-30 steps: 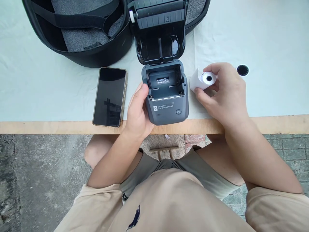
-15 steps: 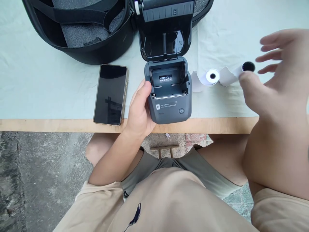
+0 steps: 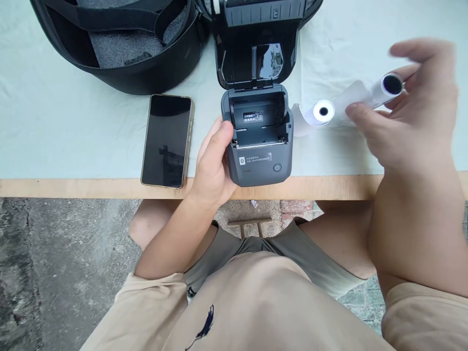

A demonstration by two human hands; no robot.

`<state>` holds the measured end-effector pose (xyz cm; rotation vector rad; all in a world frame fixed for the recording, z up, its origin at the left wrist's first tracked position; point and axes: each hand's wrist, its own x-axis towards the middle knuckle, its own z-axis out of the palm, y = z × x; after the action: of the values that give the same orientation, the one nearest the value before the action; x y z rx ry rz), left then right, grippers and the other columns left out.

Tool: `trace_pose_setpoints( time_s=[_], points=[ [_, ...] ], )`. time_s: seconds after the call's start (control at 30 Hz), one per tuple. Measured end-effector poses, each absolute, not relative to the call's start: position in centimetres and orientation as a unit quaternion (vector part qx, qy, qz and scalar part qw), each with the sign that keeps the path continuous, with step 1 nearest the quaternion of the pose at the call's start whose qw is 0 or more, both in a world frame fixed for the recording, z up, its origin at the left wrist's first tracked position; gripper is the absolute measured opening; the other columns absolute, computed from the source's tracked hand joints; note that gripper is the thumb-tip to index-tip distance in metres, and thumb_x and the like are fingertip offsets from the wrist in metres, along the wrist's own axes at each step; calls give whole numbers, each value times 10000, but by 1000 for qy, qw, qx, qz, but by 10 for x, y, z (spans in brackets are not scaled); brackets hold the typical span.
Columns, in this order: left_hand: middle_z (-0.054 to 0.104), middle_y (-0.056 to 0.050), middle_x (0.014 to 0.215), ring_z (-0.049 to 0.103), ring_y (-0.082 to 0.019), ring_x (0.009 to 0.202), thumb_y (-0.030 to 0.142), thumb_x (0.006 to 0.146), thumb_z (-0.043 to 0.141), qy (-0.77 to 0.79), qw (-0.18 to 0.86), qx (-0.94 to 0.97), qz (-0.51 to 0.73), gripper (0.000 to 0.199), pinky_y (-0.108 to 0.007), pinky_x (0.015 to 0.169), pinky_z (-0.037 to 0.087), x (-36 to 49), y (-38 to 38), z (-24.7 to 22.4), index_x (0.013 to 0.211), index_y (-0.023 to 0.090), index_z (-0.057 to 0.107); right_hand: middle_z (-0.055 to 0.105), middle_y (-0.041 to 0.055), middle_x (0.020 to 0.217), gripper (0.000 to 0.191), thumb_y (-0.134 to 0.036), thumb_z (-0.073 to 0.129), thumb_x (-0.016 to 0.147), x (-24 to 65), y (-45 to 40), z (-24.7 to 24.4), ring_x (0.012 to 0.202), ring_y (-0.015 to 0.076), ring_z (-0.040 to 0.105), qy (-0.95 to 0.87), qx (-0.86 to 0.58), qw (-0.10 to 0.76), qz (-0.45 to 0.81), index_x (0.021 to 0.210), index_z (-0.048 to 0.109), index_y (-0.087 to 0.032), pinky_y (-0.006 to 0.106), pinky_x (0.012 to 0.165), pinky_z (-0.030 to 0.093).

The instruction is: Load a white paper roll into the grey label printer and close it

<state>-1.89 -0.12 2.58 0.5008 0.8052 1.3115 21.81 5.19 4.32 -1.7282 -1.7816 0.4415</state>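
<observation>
My left hand (image 3: 214,163) is wrapped around the left side of a small dark grey label printer (image 3: 261,163). Its black lid (image 3: 252,53) is swung up and back, and the paper compartment inside holds no roll. On the right, my right hand (image 3: 413,107) has hold of a white paper roll (image 3: 382,92) with a wide black core. The fingers are partly behind this roll, while the thumb lies at its loose paper end. A second white paper roll (image 3: 323,112), with a smaller dark core, lies between the printer and my right hand, its tail unrolled leftward.
Left of the printer a smartphone (image 3: 167,141) lies with a dark screen near the wooden table edge (image 3: 73,187). Behind it stands an open black zip case (image 3: 146,73) with grey lining and a strap. A pale cloth (image 3: 73,131) covers the table.
My right hand has closed on the roll with the wide core, which is now raised and tilted, its paper tail lifted. The printer has shifted slightly right in my left hand.
</observation>
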Motion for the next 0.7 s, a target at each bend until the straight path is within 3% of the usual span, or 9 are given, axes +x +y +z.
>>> trace_pose_setpoints(
  time_s=[0.1, 0.17, 0.23, 0.3, 0.43, 0.53, 0.63, 0.7],
  points=[
    [693, -63, 1061, 422, -268, 1367, 370, 928, 379, 369, 693, 229, 576, 343, -400, 1065, 445, -18, -1, 27, 1041, 178, 641, 569, 19, 995, 605, -117, 680, 630, 215, 50, 49, 665, 84, 537, -632, -556, 463, 278, 1169, 533, -352, 250, 534, 474],
    [697, -57, 1057, 430, -276, 1361, 391, 913, 418, 375, 689, 234, 574, 327, -405, 1058, 452, -17, -1, 26, 1028, 190, 648, 580, 17, 1030, 468, -141, 644, 667, 209, 49, 56, 730, 118, 595, -562, -537, 496, 387, 1085, 563, -337, 274, 528, 509],
    [700, -61, 1053, 424, -275, 1365, 393, 912, 422, 372, 689, 235, 575, 324, -409, 1055, 455, -17, -1, 26, 1030, 196, 652, 582, 36, 1119, 331, -113, 547, 710, 203, 48, 65, 891, 159, 637, -503, -553, 472, 468, 994, 589, -277, 288, 561, 532],
    [699, -71, 1052, 409, -274, 1376, 382, 919, 410, 365, 691, 233, 579, 332, -414, 1057, 453, -16, -1, 26, 1042, 187, 650, 530, 43, 1291, 310, -112, 444, 753, 199, 48, 72, 1097, 196, 606, -476, -562, 429, 524, 986, 600, -243, 330, 679, 571],
    [697, -74, 1041, 402, -280, 1380, 366, 923, 413, 353, 696, 226, 583, 331, -414, 1068, 444, -16, -2, 26, 1062, 171, 642, 385, 60, 1465, 527, -280, 129, 896, 198, 49, 74, 1304, 247, 480, -468, -551, 355, 593, 1271, 496, -225, 486, 1015, 493],
    [704, -72, 1007, 425, -275, 1366, 357, 922, 431, 336, 704, 221, 585, 314, -413, 1077, 440, -17, -2, 24, 1089, 179, 629, 483, 94, 1361, 452, -227, 299, 854, 196, 48, 69, 1151, 228, 592, -474, -576, 374, 550, 1269, 477, -243, 462, 951, 539],
    [705, -59, 979, 462, -268, 1337, 331, 919, 454, 315, 714, 223, 584, 297, -429, 1087, 437, -19, -2, 21, 1143, 201, 598, 595, 27, 1113, 489, -119, 518, 734, 191, 42, 66, 985, 183, 652, -511, -566, 420, 491, 1175, 528, -332, 383, 824, 594],
    [698, -47, 973, 479, -270, 1320, 319, 918, 460, 311, 715, 230, 582, 294, -443, 1082, 442, -21, -2, 20, 1168, 217, 577, 600, 18, 1034, 506, -213, 588, 759, 187, 34, 68, 961, 194, 662, -599, -555, 423, 394, 1237, 505, -359, 376, 801, 600]
  ],
)
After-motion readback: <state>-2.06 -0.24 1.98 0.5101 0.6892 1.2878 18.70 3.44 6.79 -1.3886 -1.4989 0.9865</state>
